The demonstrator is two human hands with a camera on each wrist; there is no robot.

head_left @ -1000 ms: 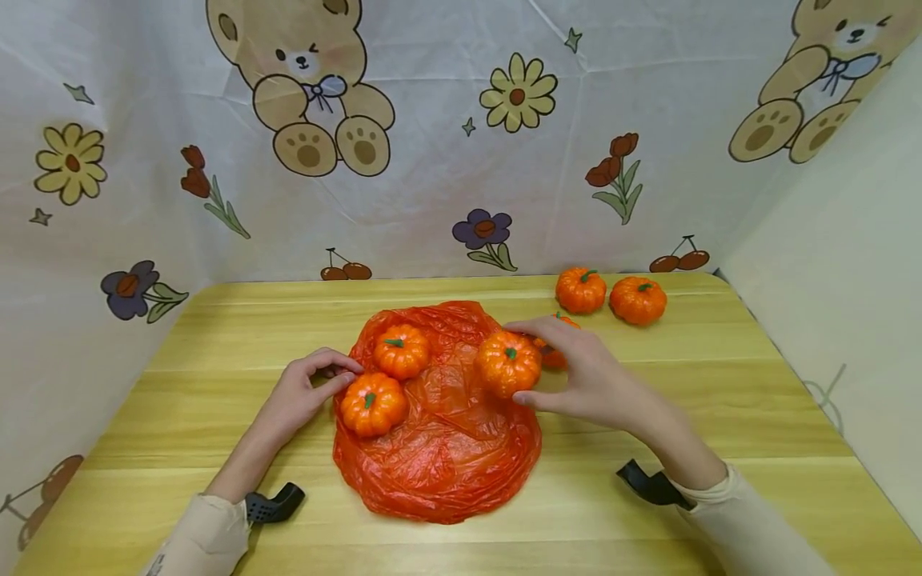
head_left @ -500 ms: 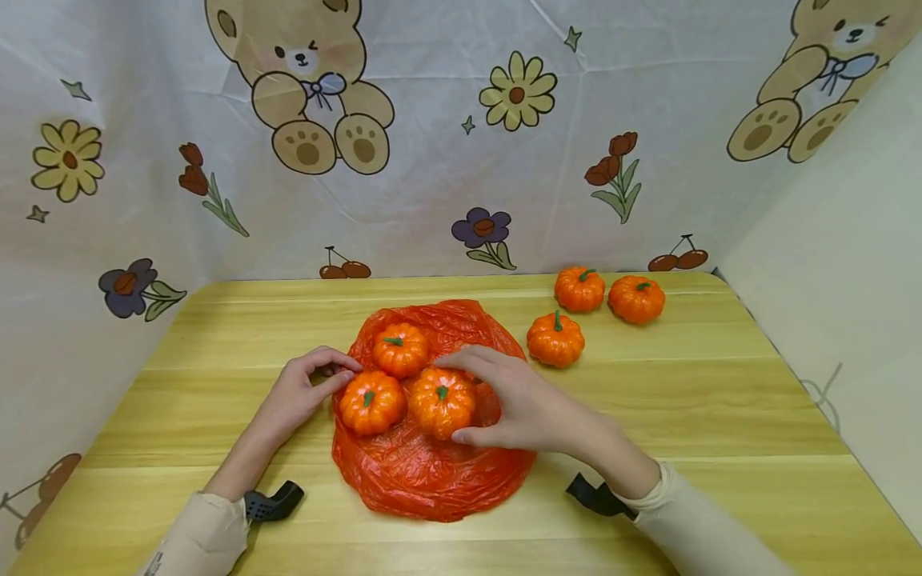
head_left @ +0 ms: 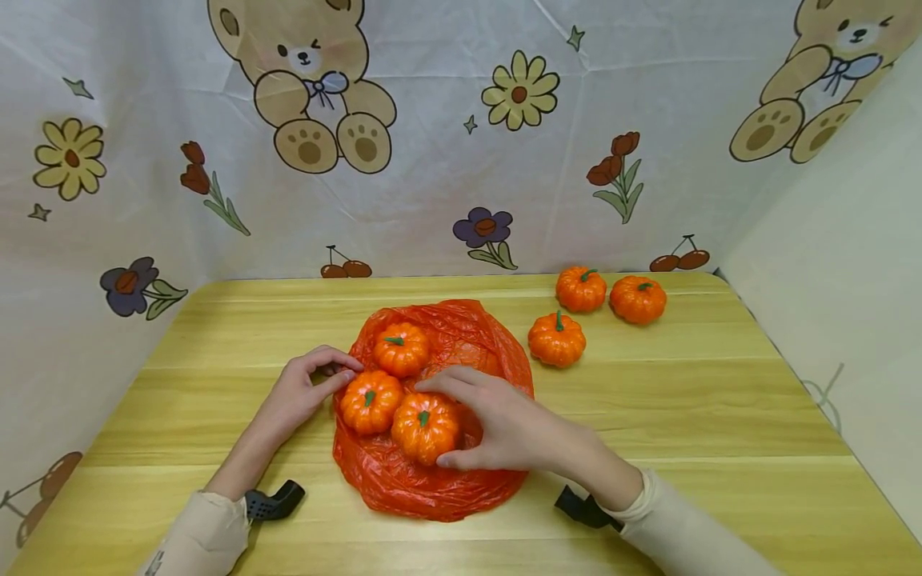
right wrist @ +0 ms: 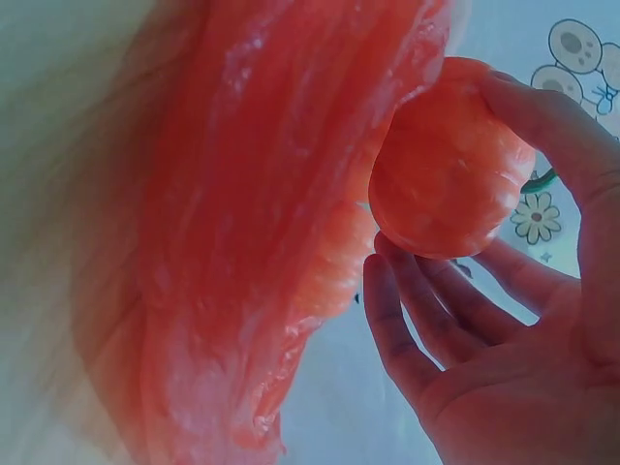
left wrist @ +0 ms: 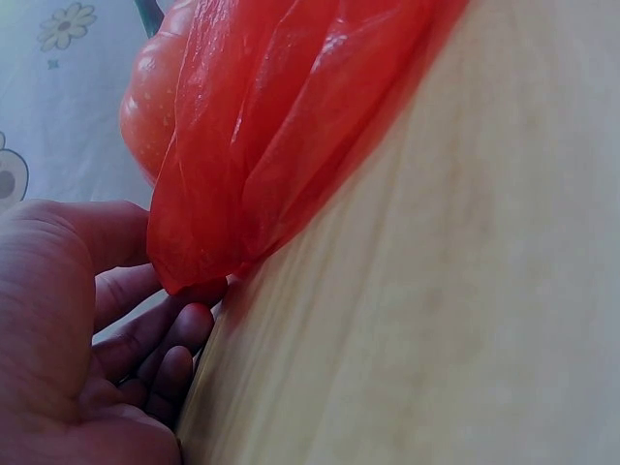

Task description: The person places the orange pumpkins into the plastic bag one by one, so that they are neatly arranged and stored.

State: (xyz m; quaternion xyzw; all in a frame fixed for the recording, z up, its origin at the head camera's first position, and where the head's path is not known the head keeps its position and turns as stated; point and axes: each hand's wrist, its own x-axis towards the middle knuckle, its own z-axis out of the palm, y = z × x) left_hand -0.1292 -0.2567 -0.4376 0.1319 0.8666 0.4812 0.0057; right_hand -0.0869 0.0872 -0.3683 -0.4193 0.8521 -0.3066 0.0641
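A red plastic bag (head_left: pixel 432 496) lies spread on the table, with two small orange pumpkins, one at the back (head_left: pixel 401 350) and one at the left (head_left: pixel 371 402), resting on it. My right hand (head_left: pixel 497 420) grips a third pumpkin (head_left: pixel 425 428) between thumb and fingers, beside the left one; the right wrist view shows this held pumpkin (right wrist: pixel 450 160) at the bag's rim. My left hand (head_left: pixel 306 392) pinches the bag's left edge, and in the left wrist view the red film (left wrist: pixel 208 232) runs between thumb and fingers of that hand (left wrist: pixel 87 329).
Three more pumpkins stand at the table's back right: one nearer (head_left: pixel 557 340), two behind it (head_left: pixel 580 290) (head_left: pixel 638 300). A patterned cloth (head_left: pixel 418 160) hangs behind the wooden table (head_left: pixel 684 416), and a pale wall rises at the right.
My right hand has carried its pumpkin left and toward the front, from the bag's right rim to beside the left pumpkin. The left hand stays at the bag's edge.
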